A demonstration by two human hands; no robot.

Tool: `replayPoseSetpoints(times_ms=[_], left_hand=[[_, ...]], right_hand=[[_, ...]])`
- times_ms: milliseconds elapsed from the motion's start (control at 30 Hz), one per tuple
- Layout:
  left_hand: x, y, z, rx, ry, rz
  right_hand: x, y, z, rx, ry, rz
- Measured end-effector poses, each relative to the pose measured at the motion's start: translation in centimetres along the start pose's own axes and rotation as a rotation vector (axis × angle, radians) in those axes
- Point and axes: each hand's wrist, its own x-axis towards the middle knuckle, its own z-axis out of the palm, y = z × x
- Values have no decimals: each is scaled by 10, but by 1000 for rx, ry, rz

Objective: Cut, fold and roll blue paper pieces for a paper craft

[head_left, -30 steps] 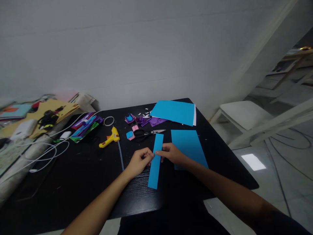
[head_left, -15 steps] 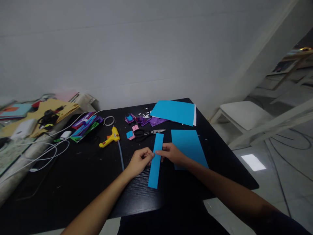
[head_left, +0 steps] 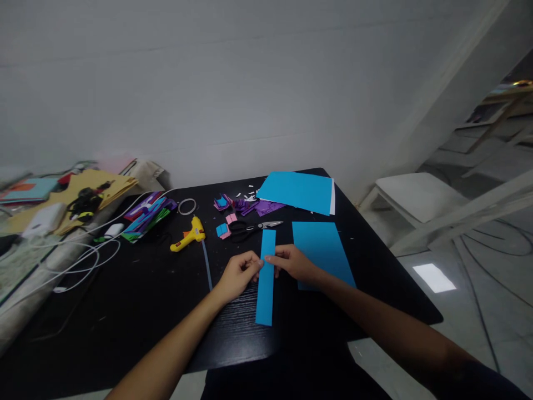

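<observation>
A long blue paper strip (head_left: 265, 294) is held upright on the page between both my hands, over the black table. My left hand (head_left: 240, 272) pinches its left edge, thumb in front and fingers partly behind. From the right, my right hand (head_left: 292, 262) grips the opposite edge the same way, with some fingertips hidden behind the strip. Under my right forearm lies a blue paper sheet (head_left: 320, 247). Just beyond the strip are black-handled scissors (head_left: 254, 226), their blades pointing right. Small pink and blue folded pieces (head_left: 224, 229) sit beside the scissors' handles.
A yellow glue gun (head_left: 189, 236) with a glue stick lies left of my hands. Behind are stacked blue sheets (head_left: 297, 191), purple scraps (head_left: 268, 207) and a tape ring (head_left: 187, 206). Coloured paper strips (head_left: 150, 214) and white cables (head_left: 89, 253) lie left; a white chair (head_left: 418, 194) stands right.
The strip has turned slightly; its far end has shifted left and its near end right. Both hands keep their hold in nearly the same place.
</observation>
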Motion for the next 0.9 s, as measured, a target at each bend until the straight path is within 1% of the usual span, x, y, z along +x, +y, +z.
replayPoseSetpoints(times_ms=[400,900], left_hand=[[0,-2,0,-4,9,3],[1,-4,0,14,12,0]], right_hand=[[1,4,0,-3,2,-12],[1,3,0,-2,1,-23]])
